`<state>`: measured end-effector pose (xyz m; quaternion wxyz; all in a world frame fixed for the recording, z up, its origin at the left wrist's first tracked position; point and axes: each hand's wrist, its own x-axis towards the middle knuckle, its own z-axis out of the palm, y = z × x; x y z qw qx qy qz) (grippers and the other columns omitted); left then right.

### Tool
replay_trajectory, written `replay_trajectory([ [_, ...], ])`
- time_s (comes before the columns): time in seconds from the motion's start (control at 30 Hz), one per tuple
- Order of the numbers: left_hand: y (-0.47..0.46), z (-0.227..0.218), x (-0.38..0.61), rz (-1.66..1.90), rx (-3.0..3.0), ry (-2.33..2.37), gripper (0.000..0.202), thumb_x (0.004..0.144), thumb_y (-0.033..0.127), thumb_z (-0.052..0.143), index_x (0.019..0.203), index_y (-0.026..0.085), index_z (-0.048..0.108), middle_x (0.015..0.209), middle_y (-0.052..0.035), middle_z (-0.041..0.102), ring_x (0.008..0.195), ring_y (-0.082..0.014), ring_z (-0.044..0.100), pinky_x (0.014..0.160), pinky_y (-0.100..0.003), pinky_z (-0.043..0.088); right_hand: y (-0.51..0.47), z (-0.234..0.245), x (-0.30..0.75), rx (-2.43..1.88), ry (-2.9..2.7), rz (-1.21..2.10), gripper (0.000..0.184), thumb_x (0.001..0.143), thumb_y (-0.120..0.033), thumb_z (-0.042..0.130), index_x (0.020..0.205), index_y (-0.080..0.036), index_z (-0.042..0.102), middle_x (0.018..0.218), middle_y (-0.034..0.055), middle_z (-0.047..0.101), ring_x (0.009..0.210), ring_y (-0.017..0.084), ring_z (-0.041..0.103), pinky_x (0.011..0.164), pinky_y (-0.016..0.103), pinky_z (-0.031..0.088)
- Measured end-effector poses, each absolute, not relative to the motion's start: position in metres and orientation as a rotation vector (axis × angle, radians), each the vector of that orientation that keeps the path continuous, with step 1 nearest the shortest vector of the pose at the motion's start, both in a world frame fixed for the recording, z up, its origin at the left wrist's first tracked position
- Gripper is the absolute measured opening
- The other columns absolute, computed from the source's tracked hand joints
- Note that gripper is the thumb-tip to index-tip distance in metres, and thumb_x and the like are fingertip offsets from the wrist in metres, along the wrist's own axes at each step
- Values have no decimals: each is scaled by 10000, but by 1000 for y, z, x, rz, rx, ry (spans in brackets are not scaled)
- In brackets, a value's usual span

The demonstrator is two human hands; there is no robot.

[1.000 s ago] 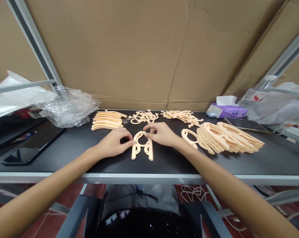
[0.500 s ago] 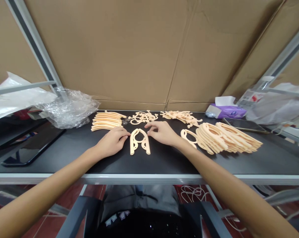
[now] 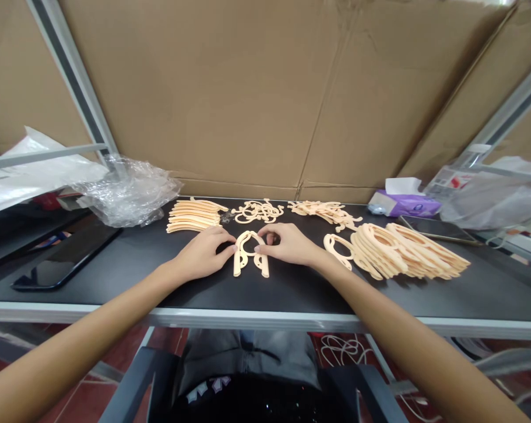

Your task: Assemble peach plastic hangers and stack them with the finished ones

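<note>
A peach-coloured folded hanger piece (image 3: 250,254) lies on the black table (image 3: 292,288) in front of me, its two legs pointing toward me. My left hand (image 3: 202,254) pinches its left arm with curled fingers. My right hand (image 3: 289,243) pinches its right arm near the top. Behind it lie a stack of curved arm pieces (image 3: 193,214), a pile of hook pieces (image 3: 256,210) and another small pile of parts (image 3: 325,211). A long fanned row of assembled hangers (image 3: 402,249) lies to the right.
Crumpled clear plastic (image 3: 127,189) sits at the back left, a dark phone (image 3: 56,264) near the left edge. A purple tissue pack (image 3: 404,201) and another phone (image 3: 437,230) lie at the back right. Cardboard walls the back. The table's metal front edge (image 3: 265,319) is close to me.
Both hands drew a little apart from the hanger piece, then closed back onto its arms. The piece shifted slightly away from me and its legs came closer together.
</note>
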<state>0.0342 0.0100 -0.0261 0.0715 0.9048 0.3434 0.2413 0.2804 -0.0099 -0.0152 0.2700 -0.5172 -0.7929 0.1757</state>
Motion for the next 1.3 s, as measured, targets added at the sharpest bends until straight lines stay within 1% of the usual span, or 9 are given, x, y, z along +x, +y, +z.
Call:
replay_trajectory([
  [0.17, 10, -26, 35, 724, 2725, 1028, 327, 961, 356, 494, 1066, 156, 730, 1036, -106, 704, 1013, -249, 631, 939, -405, 497, -8, -17, 279, -1391, -2119, 496, 281, 760, -352, 737, 987, -186, 735, 736, -18, 663, 695, 135, 591, 690, 267, 429],
  [0.27, 11, -25, 34, 700, 2739, 1045, 348, 967, 363, 475, 1084, 149, 723, 1055, -112, 704, 1024, -248, 631, 950, -407, 499, -5, -16, 284, -1410, -2100, 474, 273, 834, -364, 661, 1029, -186, 729, 776, 6, 705, 727, 150, 622, 718, 280, 459],
  [0.33, 10, -24, 31, 669, 2762, 1077, 367, 973, 362, 452, 1113, 146, 713, 1094, -117, 705, 1060, -253, 628, 981, -415, 493, -7, -15, 289, -1481, -2117, 388, 278, 887, -342, 586, 1072, -187, 726, 881, 42, 743, 805, 177, 658, 768, 304, 484],
  [0.43, 2, -24, 21, 580, 2792, 1136, 414, 970, 369, 443, 1223, 139, 676, 1259, -124, 673, 1218, -268, 577, 1090, -430, 439, -20, -13, 294, -1623, -2177, 188, 330, 932, -298, 493, 1129, -169, 724, 1139, 109, 736, 1059, 250, 662, 932, 374, 487],
  [0.57, -17, -26, 8, 347, 2798, 1218, 542, 1010, 406, 332, 1447, 145, 523, 1538, -92, 476, 1432, -246, 408, 1214, -422, 302, -56, -18, 292, -1695, -2286, 121, 485, 985, -378, 405, 1344, -135, 624, 1427, 144, 591, 1341, 288, 518, 1138, 446, 376],
  [0.67, -30, -26, 6, 103, 2757, 1283, 596, 1031, 440, 233, 1553, 181, 359, 1631, -41, 305, 1528, -229, 235, 1258, -471, 173, -75, -23, 290, -1787, -2351, 240, 642, 1003, -478, 329, 1520, -111, 428, 1622, 129, 321, 1520, 277, 257, 1237, 471, 219],
  [0.77, -36, -22, 10, -80, 2725, 1328, 651, 1028, 507, 208, 1594, 186, 237, 1664, -26, 148, 1555, -225, 114, 1264, -494, 103, -80, -25, 289, -1817, -2411, 340, 774, 986, -595, 278, 1581, -99, 282, 1663, 106, 170, 1552, 258, 118, 1265, 463, 122],
  [0.87, -37, -19, 12, -117, 2737, 1346, 682, 1024, 554, 186, 1599, 189, 210, 1667, -29, 91, 1559, -224, 74, 1264, -489, 85, -79, -25, 287, -1847, -2431, 317, 804, 985, -611, 234, 1593, -85, 220, 1668, 99, 119, 1557, 246, 66, 1271, 455, 74],
  [1.3, -38, -29, 10, 31, 2839, 1303, 666, 1029, 523, 208, 1576, 153, 297, 1647, -87, 196, 1541, -278, 179, 1242, -523, 166, -78, -29, 284, -1832, -2431, 251, 780, 996, -584, 214, 1585, -74, 250, 1661, 127, 151, 1552, 262, 103, 1262, 486, 103],
])
